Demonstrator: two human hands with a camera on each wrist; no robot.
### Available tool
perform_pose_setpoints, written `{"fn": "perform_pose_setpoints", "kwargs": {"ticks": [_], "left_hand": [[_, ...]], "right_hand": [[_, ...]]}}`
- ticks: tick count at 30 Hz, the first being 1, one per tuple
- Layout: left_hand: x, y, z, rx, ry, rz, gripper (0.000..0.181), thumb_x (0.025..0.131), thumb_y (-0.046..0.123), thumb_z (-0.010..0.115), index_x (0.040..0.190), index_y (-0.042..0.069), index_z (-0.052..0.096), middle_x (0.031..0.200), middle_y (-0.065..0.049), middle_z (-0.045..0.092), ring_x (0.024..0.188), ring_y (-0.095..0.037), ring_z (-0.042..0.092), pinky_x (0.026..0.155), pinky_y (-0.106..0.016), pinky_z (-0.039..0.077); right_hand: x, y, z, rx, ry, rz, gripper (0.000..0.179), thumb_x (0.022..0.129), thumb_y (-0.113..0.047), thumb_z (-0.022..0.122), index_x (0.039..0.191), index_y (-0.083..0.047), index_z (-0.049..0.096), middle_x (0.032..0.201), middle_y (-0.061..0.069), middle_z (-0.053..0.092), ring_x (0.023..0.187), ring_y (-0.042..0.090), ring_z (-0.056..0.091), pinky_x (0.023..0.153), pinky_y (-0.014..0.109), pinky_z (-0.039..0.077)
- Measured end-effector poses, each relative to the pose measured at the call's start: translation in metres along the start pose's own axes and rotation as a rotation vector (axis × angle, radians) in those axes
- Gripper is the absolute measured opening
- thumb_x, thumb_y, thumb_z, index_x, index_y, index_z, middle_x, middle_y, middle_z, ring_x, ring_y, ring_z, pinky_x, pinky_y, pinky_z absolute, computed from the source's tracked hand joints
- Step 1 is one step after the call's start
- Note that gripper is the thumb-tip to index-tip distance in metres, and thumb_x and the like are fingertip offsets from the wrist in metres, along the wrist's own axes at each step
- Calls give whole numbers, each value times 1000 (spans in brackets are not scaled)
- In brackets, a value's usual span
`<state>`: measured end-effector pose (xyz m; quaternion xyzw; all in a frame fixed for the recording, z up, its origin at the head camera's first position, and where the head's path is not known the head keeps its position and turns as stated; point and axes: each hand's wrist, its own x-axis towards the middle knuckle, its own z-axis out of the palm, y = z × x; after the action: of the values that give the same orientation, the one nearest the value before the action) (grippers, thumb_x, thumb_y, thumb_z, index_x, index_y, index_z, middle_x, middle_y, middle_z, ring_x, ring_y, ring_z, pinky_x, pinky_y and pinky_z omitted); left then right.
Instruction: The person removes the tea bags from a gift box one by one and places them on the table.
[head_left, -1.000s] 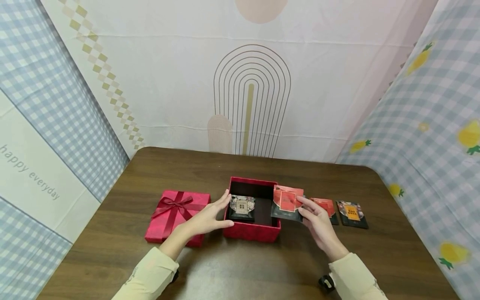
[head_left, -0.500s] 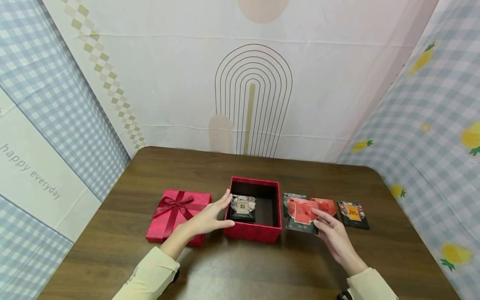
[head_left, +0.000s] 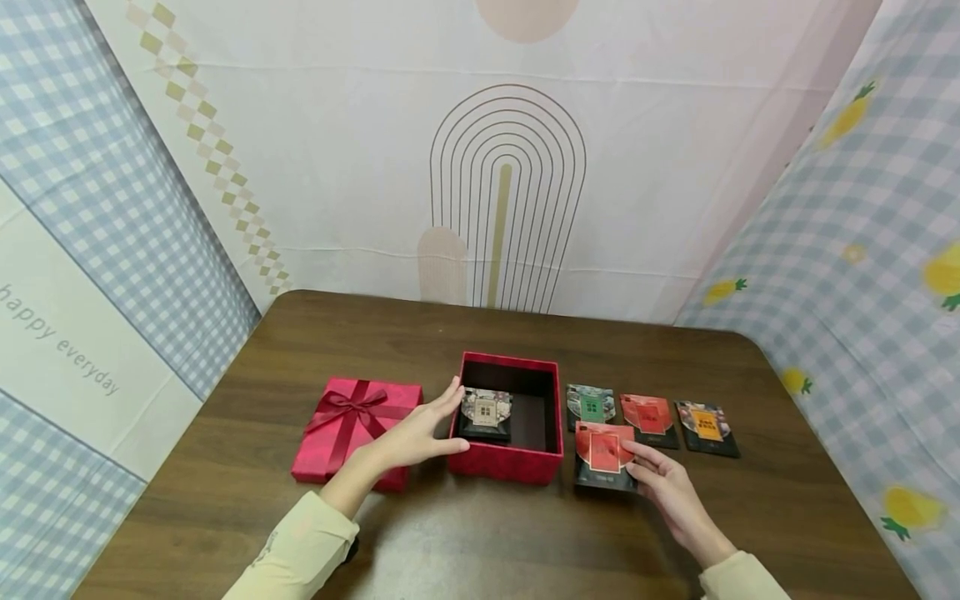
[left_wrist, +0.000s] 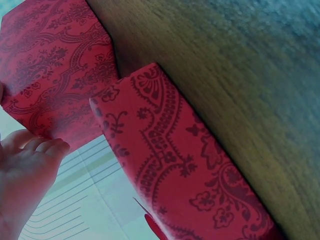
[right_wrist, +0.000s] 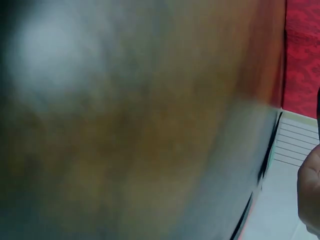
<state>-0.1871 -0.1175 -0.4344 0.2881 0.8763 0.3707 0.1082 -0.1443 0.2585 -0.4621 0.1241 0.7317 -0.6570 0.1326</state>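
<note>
A red-and-black sachet is pinched by its right edge between the thumb and fingers of my right hand, low over the table. To its left stands a lidless red gift box with a dark inside. Several flat sachets, the top one beige-labelled, lie in its left half. My left hand rests spread at the box's left side, thumb by the near corner, fingers straight. The left wrist view shows those fingertips against the patterned box wall. In the right wrist view only part of the right hand shows.
The box's red lid, with a ribbon bow, lies left of the box, under the left forearm's line. Behind the held sachet lie a green-labelled sachet, a red one and an orange-labelled one in a row on the brown table.
My right hand has carried the red sachet from the box's right rim rightward, then toward me and down, uncovering the green-labelled sachet. My left hand has stayed at the box.
</note>
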Motion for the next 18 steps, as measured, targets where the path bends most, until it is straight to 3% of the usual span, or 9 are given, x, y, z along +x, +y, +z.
{"fn": "perform_pose_setpoints", "kwargs": {"ticks": [3, 6, 14, 18], "left_hand": [[0, 0, 1, 2, 3, 1, 80, 86, 31, 63, 144, 0, 18, 152, -14, 4, 135, -30, 20, 106, -44, 25], [0, 0, 0, 5, 6, 1, 80, 86, 31, 63, 144, 0, 18, 152, -14, 5, 135, -30, 20, 106, -45, 25], [1, 0, 1, 11, 7, 3, 80, 85, 32, 63, 144, 0, 18, 152, -14, 5, 135, -30, 21, 106, -44, 25], [0, 0, 1, 10, 5, 3, 80, 86, 32, 63, 144, -1, 18, 152, -14, 5, 135, -30, 20, 106, -44, 25]], "right_hand": [[0, 3, 0, -26, -2, 9, 41, 89, -12, 57, 130, -8, 52, 103, -17, 60, 80, 0, 53, 68, 23, 46], [0, 4, 0, -69, -22, 5, 43, 89, -10, 56, 130, 0, 48, 111, -9, 59, 85, -2, 53, 71, 24, 47], [0, 4, 1, -210, -87, 19, 48, 89, -10, 54, 132, 8, 41, 124, 15, 55, 92, 3, 54, 78, 29, 48], [1, 2, 1, -246, -113, 27, 48, 90, -11, 53, 132, 8, 40, 125, 18, 54, 93, 7, 54, 78, 31, 48]]}}
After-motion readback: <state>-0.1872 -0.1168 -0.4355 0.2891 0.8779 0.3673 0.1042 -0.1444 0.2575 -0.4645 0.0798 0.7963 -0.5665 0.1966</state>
